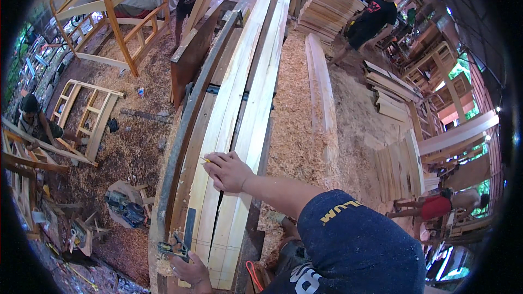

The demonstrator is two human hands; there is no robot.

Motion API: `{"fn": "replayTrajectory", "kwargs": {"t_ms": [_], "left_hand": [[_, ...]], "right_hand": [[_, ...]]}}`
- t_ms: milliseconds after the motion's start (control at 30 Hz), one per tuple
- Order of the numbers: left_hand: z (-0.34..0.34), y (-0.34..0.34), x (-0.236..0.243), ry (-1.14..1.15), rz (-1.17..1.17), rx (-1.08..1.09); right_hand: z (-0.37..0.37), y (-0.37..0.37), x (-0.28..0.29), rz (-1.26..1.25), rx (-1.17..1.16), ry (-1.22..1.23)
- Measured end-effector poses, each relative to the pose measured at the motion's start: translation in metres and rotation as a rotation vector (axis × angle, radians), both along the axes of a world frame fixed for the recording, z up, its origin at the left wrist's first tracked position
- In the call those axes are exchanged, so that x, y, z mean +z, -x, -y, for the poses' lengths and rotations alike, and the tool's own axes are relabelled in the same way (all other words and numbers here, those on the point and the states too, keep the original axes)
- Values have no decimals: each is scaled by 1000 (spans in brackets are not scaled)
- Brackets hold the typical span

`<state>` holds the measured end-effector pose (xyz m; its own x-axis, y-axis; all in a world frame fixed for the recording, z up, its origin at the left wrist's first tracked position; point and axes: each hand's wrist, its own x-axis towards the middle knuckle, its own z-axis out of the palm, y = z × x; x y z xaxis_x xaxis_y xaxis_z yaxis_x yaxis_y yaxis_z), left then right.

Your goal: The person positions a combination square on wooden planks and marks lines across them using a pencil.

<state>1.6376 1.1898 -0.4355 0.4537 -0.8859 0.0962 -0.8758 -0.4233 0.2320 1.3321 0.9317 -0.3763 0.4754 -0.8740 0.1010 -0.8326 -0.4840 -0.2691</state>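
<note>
Two long pale wooden boards [256, 114] lie side by side on a long workbench, a narrow dark gap between them. My right hand [229, 172] rests palm down across them, with a thin yellow pencil [205, 160] pinched at its fingertips. At the near end, my left hand [192, 273] is at the boards' left edge, its fingers bent against a black-and-yellow tool [173, 247] whose kind I cannot make out. A dark flat strip [189, 227] lies on the left board just beyond that tool. Faint lines cross the boards near the left hand.
A dark rail [182, 125] runs along the bench's left side. Wood shavings [297, 114] cover the ground on both sides. A power tool [126, 205] sits at lower left. Wooden frames [90, 111] and a crouching person [32, 117] are farther left; stacked planks [329, 8] stand at the back right.
</note>
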Motion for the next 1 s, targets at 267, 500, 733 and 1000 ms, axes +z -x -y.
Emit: {"fn": "replayTrajectory", "kwargs": {"t_ms": [267,500,733,1000], "left_hand": [[-5,1,15,-163,-107,29],[18,3,29,-144,-158,57],[13,-1,35,-11,-5,45],[7,5,34,107,13,140]], "right_hand": [[-3,-3,-5,25,17,-21],[13,-4,-20,55,-7,-53],[10,-10,-27,5,17,101],[4,-8,-23,68,43,158]]}}
